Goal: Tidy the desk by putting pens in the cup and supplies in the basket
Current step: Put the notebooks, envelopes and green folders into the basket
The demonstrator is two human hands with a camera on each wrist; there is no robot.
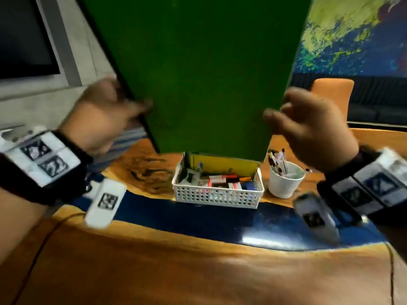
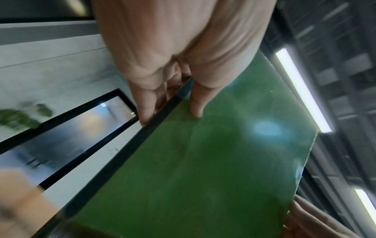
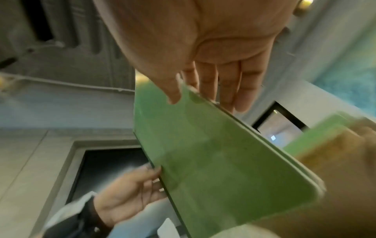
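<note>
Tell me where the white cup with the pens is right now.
In the head view, the white plastic cup holding pens stands on the wooden desk, right of centre, just right of the white perforated basket and below the right hand.

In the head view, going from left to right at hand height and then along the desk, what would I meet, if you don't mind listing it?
Hand height: left hand → large green flat board → right hand. Desk: white perforated plastic basket → white cup holding pens.
</note>
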